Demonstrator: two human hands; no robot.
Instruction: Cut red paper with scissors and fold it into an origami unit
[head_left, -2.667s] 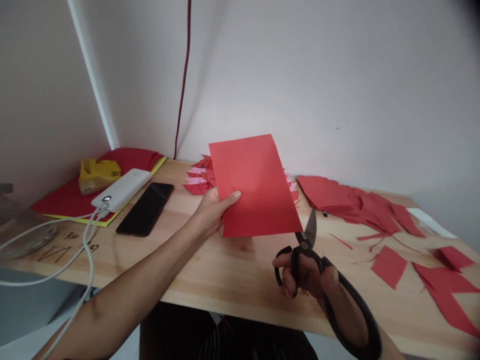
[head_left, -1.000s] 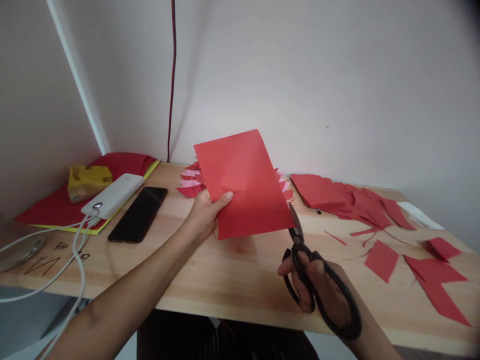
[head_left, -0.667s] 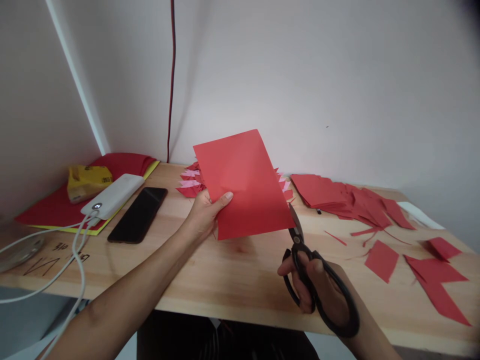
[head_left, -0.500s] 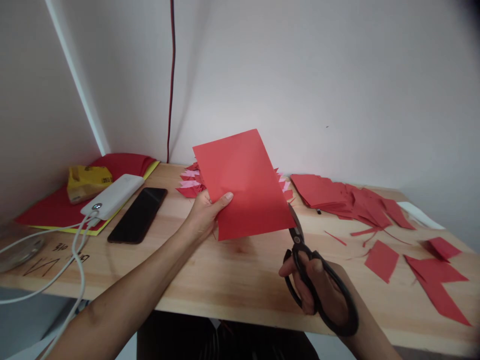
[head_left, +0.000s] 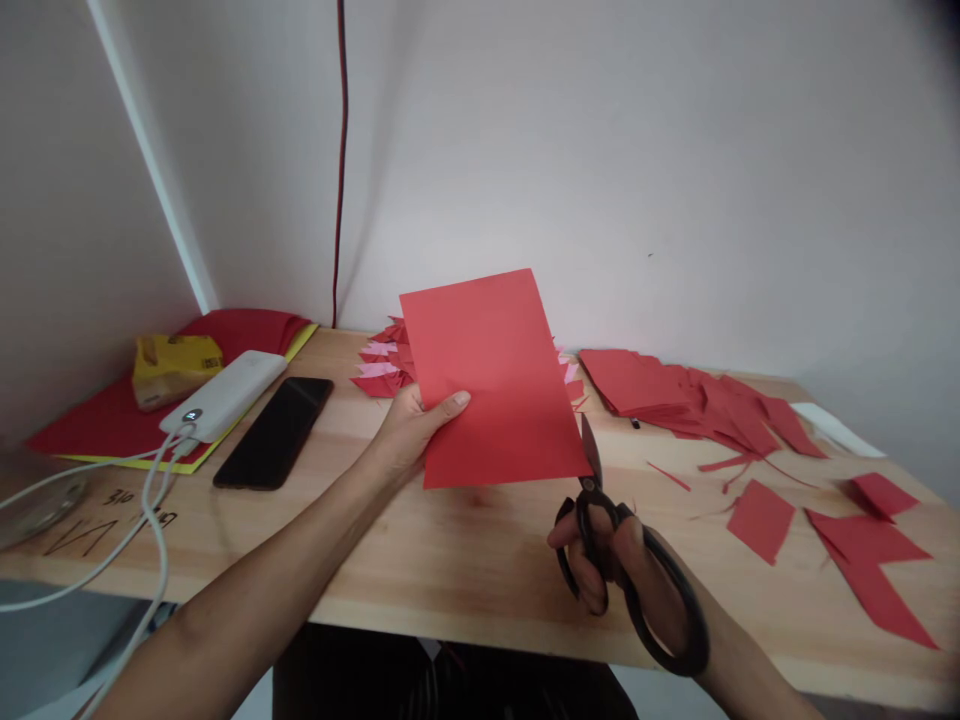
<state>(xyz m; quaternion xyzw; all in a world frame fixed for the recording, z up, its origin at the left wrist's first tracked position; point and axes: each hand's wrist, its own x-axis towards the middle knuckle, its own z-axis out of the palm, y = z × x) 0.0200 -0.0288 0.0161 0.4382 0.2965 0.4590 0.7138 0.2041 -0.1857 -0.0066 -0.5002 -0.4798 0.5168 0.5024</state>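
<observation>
A sheet of red paper (head_left: 495, 370) is held up above the table, its left edge pinched by my left hand (head_left: 424, 425) with the thumb on the near face. My right hand (head_left: 615, 555) grips black-handled scissors (head_left: 590, 480) by their loops. The blades point upward at the sheet's lower right corner, one blade showing just beside the right edge; whether paper lies between them I cannot tell. Partly hidden behind the sheet, folded red and pink paper pieces (head_left: 380, 372) lie on the table.
On the wooden table (head_left: 465, 580), stacked red paper pieces (head_left: 637, 383) and loose red scraps (head_left: 761, 520) lie to the right. A black phone (head_left: 274, 433), a white power bank (head_left: 225, 395) with cables, a yellow packet (head_left: 176, 368) and red sheets (head_left: 90, 420) occupy the left. A wall rises behind.
The red sheet has turned slightly more upright, its top edge shifting right. My right hand and the scissors have moved a little left and up.
</observation>
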